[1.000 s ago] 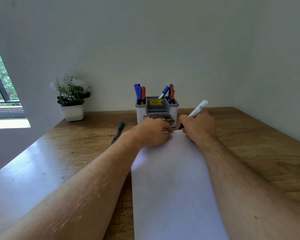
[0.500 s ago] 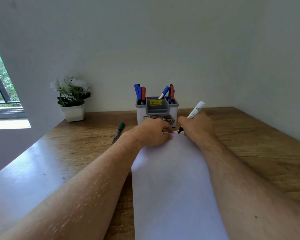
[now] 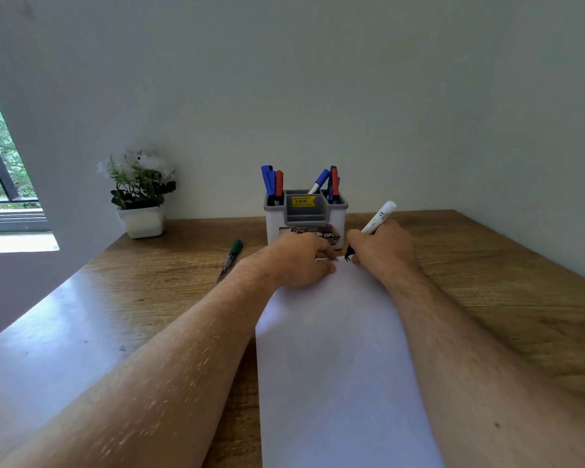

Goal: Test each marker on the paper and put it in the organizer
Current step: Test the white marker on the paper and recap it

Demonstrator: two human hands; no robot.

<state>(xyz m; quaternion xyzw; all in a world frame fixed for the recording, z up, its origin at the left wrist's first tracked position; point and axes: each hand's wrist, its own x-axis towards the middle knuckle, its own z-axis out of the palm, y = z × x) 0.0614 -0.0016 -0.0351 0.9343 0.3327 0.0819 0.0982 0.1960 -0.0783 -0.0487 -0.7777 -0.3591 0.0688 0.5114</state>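
Note:
A white sheet of paper (image 3: 335,349) lies lengthwise on the wooden desk (image 3: 487,282). My right hand (image 3: 382,248) grips a white marker (image 3: 377,219) with a black tip, and the tip touches the paper's far edge. My left hand (image 3: 298,261) rests on the paper's far left corner, fingers curled loosely, holding the sheet down. Small ink marks show between the hands. A white and grey organizer (image 3: 306,217) stands just behind the hands with several blue and red markers in it. A green marker (image 3: 229,260) lies on the desk to the left.
A white pot with white flowers (image 3: 139,194) stands at the back left by the wall. A window (image 3: 0,184) opens at the far left. The wall closes the desk at the back and on the right.
The white marker has tilted a little more upright and its tip has come down onto the paper's far edge. My left hand has stayed in place.

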